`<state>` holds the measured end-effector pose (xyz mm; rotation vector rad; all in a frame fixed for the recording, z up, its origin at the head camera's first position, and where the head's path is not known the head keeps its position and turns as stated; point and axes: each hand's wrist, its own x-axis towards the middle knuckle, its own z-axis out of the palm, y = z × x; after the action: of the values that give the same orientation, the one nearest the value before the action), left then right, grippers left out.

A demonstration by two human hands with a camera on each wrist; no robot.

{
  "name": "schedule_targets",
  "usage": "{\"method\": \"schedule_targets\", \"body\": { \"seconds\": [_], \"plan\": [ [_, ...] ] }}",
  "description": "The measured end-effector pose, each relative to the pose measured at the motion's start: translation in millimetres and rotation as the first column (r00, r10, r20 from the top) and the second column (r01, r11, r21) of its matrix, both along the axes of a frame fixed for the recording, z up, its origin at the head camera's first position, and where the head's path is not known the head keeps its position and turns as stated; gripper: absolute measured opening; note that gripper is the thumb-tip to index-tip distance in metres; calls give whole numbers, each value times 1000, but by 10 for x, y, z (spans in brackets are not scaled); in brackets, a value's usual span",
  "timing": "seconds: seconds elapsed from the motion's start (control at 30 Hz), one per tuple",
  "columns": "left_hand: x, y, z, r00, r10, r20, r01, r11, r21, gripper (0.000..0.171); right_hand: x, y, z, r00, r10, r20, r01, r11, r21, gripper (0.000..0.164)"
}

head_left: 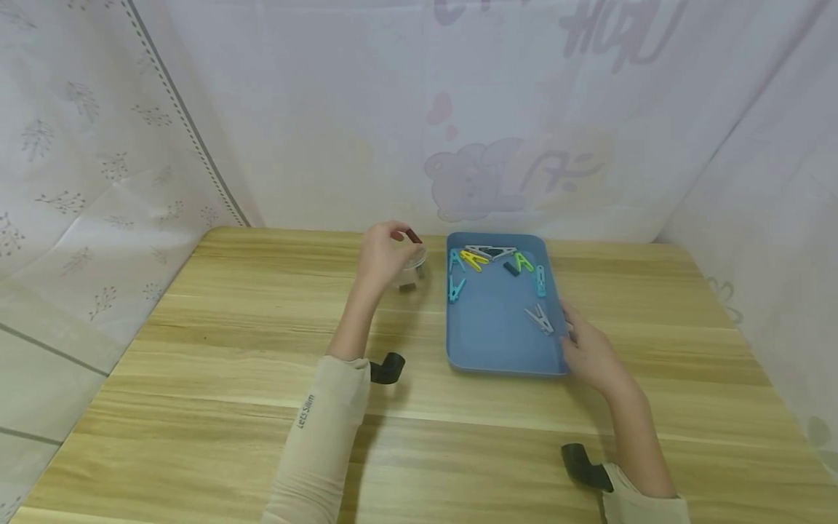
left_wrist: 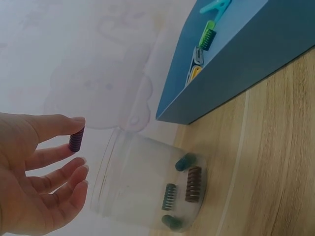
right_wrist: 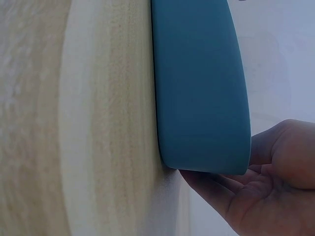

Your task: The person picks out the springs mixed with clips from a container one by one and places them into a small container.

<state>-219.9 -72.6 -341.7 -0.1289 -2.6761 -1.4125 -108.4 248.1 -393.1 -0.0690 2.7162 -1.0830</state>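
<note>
My left hand (head_left: 382,255) pinches a small dark coil spring (left_wrist: 76,140) between thumb and forefinger, over the mouth of a clear plastic jar (left_wrist: 130,182). At the jar's bottom lie several springs, among them a brown spring (left_wrist: 193,184) and a green spring (left_wrist: 169,196). The right hand (head_left: 592,353) grips the right side of a blue tray (head_left: 494,338), thumb near the rim and fingers reaching to its underside. Inside the tray are a yellow clothespin (head_left: 473,260), a green clothespin (head_left: 523,263), several blue and grey ones, and a dark spring (head_left: 511,269).
The jar stands left of the tray on a wooden table (head_left: 249,327). Patterned cloth (head_left: 327,131) hangs right behind the table's far edge and along both sides. A black camera mount (head_left: 388,369) juts from the left wrist, another black mount (head_left: 585,469) from the right.
</note>
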Motion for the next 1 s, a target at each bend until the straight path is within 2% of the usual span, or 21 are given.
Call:
{"method": "schedule_targets", "body": {
  "seconds": [0.53, 0.73, 1.0],
  "plan": [
    [2, -125, -64, 1000, 13, 13, -13, 1000, 16, 18, 4, -11, 15, 1000, -12, 14, 12, 1000, -2, 63],
    [-34, -160, -117, 1000, 18, 4, -18, 1000, -6, 17, 4, -8, 11, 1000, -13, 17, 13, 1000, -1, 63],
    [-82, -160, -138, 999, 27, 28, -26, 998, -56, 16, 1, 1, 7, 1000, -5, 6, 5, 1000, -4, 63]
  ]
}}
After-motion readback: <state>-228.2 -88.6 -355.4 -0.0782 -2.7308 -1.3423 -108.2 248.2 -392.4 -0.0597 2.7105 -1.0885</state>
